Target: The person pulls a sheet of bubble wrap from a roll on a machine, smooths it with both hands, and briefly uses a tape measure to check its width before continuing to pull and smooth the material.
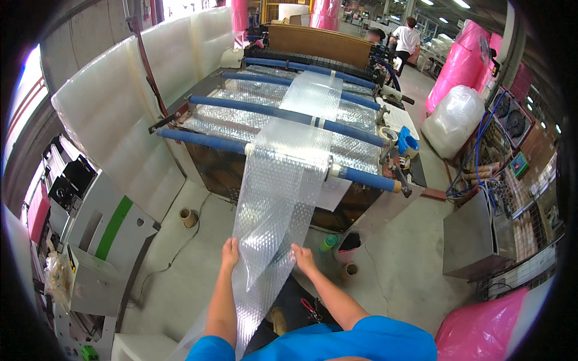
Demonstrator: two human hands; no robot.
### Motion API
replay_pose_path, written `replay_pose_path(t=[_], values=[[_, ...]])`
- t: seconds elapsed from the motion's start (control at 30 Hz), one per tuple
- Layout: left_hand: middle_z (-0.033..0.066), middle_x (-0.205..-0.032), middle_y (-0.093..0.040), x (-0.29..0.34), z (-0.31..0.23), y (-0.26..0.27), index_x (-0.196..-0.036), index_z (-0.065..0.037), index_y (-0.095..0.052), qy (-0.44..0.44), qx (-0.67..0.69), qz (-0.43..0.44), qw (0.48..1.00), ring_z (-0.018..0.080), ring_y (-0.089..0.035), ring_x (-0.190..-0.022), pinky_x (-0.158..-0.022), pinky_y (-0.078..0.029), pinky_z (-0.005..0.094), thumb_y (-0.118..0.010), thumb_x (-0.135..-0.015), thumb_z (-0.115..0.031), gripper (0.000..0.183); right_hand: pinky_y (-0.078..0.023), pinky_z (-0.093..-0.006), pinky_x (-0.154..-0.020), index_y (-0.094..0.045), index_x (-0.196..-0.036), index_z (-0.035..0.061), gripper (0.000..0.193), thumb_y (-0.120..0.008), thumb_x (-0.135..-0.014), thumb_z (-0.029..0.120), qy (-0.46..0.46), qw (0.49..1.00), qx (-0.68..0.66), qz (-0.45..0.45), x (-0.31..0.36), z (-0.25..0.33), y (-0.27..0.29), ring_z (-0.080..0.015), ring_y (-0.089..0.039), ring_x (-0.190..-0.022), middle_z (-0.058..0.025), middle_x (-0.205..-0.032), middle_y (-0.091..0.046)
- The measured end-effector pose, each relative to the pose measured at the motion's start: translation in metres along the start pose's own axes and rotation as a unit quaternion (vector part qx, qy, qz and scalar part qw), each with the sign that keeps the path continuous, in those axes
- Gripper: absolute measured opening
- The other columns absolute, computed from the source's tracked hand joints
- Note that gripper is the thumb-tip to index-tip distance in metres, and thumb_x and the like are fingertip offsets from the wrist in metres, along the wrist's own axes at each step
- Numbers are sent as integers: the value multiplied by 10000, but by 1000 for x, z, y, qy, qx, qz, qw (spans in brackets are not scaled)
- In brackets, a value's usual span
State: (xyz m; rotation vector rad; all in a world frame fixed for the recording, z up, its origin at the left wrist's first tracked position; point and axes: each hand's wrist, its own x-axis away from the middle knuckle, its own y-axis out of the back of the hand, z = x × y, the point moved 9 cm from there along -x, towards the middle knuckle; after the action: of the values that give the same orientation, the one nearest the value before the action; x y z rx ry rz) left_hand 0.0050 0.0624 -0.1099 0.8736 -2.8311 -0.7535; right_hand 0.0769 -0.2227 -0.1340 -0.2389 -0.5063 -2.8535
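Observation:
A long strip of clear bubble wrap [280, 198] runs from the machine down toward me, passing over a blue roller [208, 141] at the machine's near end. At its left edge my left hand [230, 253] is closed on the film. My right hand [303, 259] pinches the opposite edge, a little lower and to the right. Between my hands the strip sags into a fold, and its lower part trails past my left forearm toward the floor. Red-handled scissors or pliers [311, 310] show at my waist; their exact kind is unclear.
Several blue rollers cross the machine frame. A grey cabinet with a green stripe [113, 228] stands left. Cardboard cores [188, 217] and a green bottle [329, 242] are on the floor. At right are a metal box [475, 237] and pink rolls [460, 66]. A person [407, 42] walks far off.

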Motion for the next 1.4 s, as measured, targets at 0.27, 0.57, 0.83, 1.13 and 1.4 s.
replay_pose_path(t=[0.27, 0.57, 0.83, 1.13, 1.4], values=[[196, -736, -498, -66, -66, -9, -789, 5, -460, -31, 29, -11, 999, 303, -499, -701, -636, -385, 365, -406, -837, -313, 326, -371, -244, -524, -562, -629, -9, 435, -488, -811, 379, 81, 993, -80, -43, -43, 84, 42, -84, -444, -544, -6, -582, -523], [159, -919, -548, -48, -134, 14, -995, -23, -463, 22, 30, 16, 999, 232, -527, -861, -754, -406, 328, -717, -555, -427, 649, -376, -267, -534, -543, -664, -19, 373, -504, -803, 325, 104, 970, -168, -145, -43, 115, 60, -102, -449, -545, -25, -578, -508], [186, -1024, -527, 74, -32, 50, -1065, 47, -433, 159, -77, 99, 979, 260, -515, -954, -818, -402, 326, -747, -498, -442, 812, -385, -247, -548, -557, -701, -16, 309, -511, -810, 269, 53, 998, 44, -4, 84, 55, -15, -77, -469, -583, -21, -626, -542], [116, -820, -599, 120, -187, 165, -897, -32, -512, 28, -34, -45, 998, 225, -576, -762, -668, -435, 334, -749, -536, -240, 479, -344, -210, -465, -529, -633, 26, 329, -478, -837, 279, 103, 982, -122, 100, 156, 135, -3, -65, -439, -506, -7, -567, -507], [147, -900, -588, 105, -42, 88, -973, -23, -505, 123, -130, -34, 983, 279, -563, -835, -703, -438, 334, -670, -627, -402, 539, -369, -274, -475, -528, -639, 1, 412, -478, -814, 370, 164, 985, 60, -5, 110, 62, -12, -107, -466, -481, -28, -498, -491]])
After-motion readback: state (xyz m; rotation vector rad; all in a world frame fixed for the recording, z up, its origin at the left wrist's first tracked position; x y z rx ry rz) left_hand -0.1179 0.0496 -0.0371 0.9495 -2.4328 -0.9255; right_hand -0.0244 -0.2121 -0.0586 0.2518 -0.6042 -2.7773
